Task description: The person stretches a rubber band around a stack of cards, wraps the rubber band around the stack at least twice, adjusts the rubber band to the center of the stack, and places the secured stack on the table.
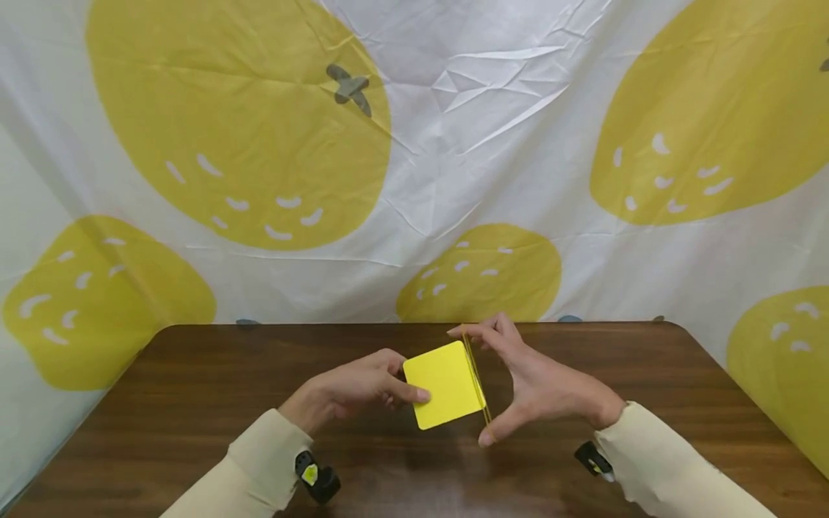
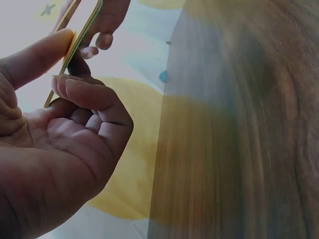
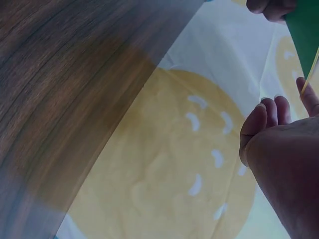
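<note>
While hands (image 1: pixel 369 385) (image 1: pixel 540 378) stand apart, a stretched band (image 1: pixel 488 420) skirts the card's (image 1: pixel 443 378) right edge.

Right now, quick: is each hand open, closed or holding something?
Left hand: closed, pinching the yellow square card.
Right hand: spread open, stretching a thin band.

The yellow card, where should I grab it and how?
Probably pinch the card by its left edge, coming from the left, as the left hand does: it's thin and flat, and the right hand holds the band stretched along its right edge.
</note>
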`<state>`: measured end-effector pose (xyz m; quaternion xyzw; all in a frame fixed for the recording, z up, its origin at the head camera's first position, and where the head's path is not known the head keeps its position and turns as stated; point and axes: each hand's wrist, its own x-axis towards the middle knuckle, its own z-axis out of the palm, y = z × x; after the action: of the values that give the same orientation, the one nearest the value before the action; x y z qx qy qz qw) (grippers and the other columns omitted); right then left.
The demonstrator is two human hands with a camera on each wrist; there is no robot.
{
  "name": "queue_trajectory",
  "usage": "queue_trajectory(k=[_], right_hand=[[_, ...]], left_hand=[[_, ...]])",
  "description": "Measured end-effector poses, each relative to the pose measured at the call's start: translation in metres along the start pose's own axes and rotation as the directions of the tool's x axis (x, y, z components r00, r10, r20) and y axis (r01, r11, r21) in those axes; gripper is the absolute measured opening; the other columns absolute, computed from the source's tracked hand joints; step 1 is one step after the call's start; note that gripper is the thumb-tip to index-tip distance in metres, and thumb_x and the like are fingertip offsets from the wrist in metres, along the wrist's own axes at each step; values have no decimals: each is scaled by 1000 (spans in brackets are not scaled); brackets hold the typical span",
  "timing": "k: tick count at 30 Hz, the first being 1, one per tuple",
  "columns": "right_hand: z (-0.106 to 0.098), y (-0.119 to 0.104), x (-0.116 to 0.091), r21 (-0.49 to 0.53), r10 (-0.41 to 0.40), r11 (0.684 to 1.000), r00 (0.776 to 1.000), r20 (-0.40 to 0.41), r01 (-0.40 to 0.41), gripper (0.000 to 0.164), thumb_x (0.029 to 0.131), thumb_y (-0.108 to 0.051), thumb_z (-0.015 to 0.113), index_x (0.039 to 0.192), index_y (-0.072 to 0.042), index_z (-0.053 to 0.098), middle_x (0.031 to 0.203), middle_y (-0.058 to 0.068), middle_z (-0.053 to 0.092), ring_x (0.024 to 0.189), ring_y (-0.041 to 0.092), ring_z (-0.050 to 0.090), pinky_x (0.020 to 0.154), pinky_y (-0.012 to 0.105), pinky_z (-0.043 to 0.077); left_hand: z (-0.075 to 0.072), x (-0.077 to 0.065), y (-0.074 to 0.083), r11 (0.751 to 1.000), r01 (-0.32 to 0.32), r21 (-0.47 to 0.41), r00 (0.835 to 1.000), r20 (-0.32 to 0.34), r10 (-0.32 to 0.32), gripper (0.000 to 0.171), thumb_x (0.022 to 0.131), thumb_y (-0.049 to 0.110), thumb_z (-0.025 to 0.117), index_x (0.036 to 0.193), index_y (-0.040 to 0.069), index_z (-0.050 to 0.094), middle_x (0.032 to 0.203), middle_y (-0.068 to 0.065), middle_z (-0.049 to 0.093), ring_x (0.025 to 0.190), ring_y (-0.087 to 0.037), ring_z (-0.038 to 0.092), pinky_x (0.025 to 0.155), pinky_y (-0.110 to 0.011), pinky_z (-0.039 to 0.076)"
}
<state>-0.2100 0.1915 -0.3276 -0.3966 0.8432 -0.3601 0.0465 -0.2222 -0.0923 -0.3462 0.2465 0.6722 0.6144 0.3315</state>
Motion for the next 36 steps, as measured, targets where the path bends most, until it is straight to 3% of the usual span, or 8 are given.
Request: queue_trajectory(k=[5, 9, 13, 16, 22, 26, 32, 36], right_hand=[[1, -2, 1, -9, -33, 999, 999, 17, 33, 120, 54, -41, 101, 153, -38, 33, 124, -3, 34, 128, 19, 38, 102, 45, 44], [2, -2, 2, 17, -57, 998, 998, 28, 56, 120, 54, -43, 101, 153, -34, 34, 127, -3, 35, 126, 18, 38, 102, 37, 44], [3, -1, 3, 79, -69, 995, 996, 48, 65, 115, 57, -43, 100, 152, -31, 36, 129, -1, 34, 125, 20, 37, 103, 35, 42], [3, 1, 2, 133, -60, 990, 995, 76, 49, 107, 61, -39, 99, 148, -31, 39, 130, 1, 33, 128, 21, 35, 106, 32, 38], [5, 5, -10, 177, -32, 984, 990, 138, 7, 107, 68, -31, 97, 153, -33, 33, 139, 0, 32, 131, 26, 34, 109, 33, 33], [9, 2, -15, 159, -67, 987, 979, 191, 37, 111, 70, -32, 95, 158, -32, 28, 131, -1, 38, 122, 25, 37, 103, 36, 36], [12, -7, -20, 59, -110, 993, 962, 250, 98, 100, 73, -39, 92, 155, -33, 34, 122, -5, 40, 119, 20, 41, 99, 38, 42], [7, -16, -24, -235, -83, 964, 981, 177, 124, 94, 71, -61, 85, 150, -35, 42, 112, -12, 39, 107, 12, 41, 89, 33, 40]], left_hand=[[7, 3, 4, 1000, -20, -8, 998, 55, 21, 14, 95, 3, 66, 103, -8, 70, 72, 1, 57, 60, -13, 38, 60, -27, 32], [12, 4, 7, 998, -55, 41, 997, 52, 53, 19, 96, 3, 67, 111, -9, 68, 85, -2, 68, 71, -13, 55, 71, -29, 46], [16, 3, 10, 990, -117, 74, 993, 17, 116, 25, 95, 0, 68, 118, -9, 66, 102, -9, 73, 91, -18, 68, 89, -40, 54], [18, 1, 14, 987, -159, 36, 986, -51, 161, 26, 94, -3, 68, 118, -12, 64, 101, -12, 74, 88, -19, 70, 82, -36, 56], [18, -4, 28, 959, -278, -48, 928, -269, 256, 22, 92, -9, 67, 110, -21, 62, 88, -7, 73, 75, -14, 68, 69, -25, 55], [13, -6, 37, 952, -298, -63, 893, -372, 255, 20, 94, -9, 64, 109, -22, 62, 84, -4, 71, 72, -13, 64, 69, -24, 53], [4, -11, 49, 959, -267, -92, 896, -391, 212, 16, 95, -8, 62, 107, -19, 64, 83, -3, 71, 73, -14, 63, 70, -23, 52], [5, -13, 52, 960, -262, -95, 890, -408, 202, 13, 95, -8, 62, 104, -18, 65, 82, -3, 71, 74, -13, 64, 70, -22, 53]])
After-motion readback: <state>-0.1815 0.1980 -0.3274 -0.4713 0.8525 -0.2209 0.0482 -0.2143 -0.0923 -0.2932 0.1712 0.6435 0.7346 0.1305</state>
